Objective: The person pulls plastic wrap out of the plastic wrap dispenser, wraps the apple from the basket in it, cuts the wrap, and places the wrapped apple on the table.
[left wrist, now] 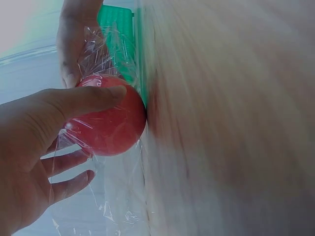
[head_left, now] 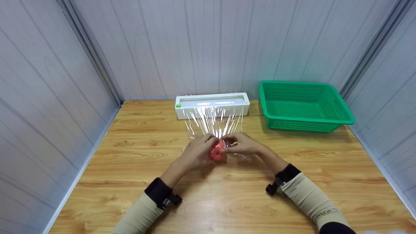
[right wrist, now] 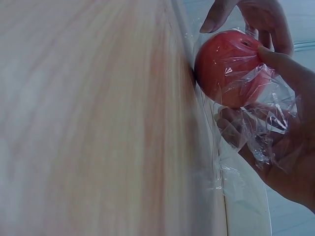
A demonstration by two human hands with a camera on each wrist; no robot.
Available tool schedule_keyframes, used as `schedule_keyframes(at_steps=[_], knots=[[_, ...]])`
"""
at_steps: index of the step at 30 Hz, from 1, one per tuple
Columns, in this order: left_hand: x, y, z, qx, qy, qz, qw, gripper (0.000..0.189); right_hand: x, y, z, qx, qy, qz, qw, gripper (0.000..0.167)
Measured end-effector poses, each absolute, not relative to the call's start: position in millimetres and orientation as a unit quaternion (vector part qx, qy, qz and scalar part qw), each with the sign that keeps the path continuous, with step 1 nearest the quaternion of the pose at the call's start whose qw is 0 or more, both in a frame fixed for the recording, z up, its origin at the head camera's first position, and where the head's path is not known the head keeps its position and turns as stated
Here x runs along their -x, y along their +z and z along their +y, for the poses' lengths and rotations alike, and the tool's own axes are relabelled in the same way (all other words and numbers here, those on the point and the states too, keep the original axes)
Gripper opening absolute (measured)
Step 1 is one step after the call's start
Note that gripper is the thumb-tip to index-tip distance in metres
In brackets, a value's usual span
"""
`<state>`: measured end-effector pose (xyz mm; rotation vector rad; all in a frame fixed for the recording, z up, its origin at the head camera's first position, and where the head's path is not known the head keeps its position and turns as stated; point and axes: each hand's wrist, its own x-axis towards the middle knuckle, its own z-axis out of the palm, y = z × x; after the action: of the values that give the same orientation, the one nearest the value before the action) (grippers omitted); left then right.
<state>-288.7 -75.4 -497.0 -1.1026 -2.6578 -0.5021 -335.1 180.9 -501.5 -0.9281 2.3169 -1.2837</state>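
A round red fruit (head_left: 215,153) with a small dimple, seemingly a tomato, rests on the table among clear plastic wrap (right wrist: 263,130). My left hand (head_left: 196,151) holds its left side, thumb over the wrapped skin and the other fingers spread behind, as the left wrist view shows. From the right, my right hand (head_left: 243,144) lays its thumb against the fruit, with bunched wrap between thumb and curled fingers. The film stretches back in shiny creases to a white wrap dispenser (head_left: 213,112).
A green plastic basket (head_left: 308,125) stands at the back right, beside the dispenser. The wood-patterned table (head_left: 136,143) is enclosed by pale panel walls (head_left: 156,48) at the back and both sides. Each wrist wears a black strapped camera.
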Motion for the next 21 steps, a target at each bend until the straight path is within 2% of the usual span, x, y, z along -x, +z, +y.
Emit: schedule_keyframes(at_steps=[9, 21], knots=[[291.7, -498.1, -76.5, 0.373, -0.177, -0.905, 0.107, 0.074, 335.7, -504.7, 180.3, 0.325, -0.443, 0.819, 0.164, 0.042], [296.4, -497.1, -76.7, 0.366, -0.205, -0.904, 0.082, 0.076, 335.5, -505.4, 180.6, 0.314, -0.446, 0.822, 0.163, 0.043]])
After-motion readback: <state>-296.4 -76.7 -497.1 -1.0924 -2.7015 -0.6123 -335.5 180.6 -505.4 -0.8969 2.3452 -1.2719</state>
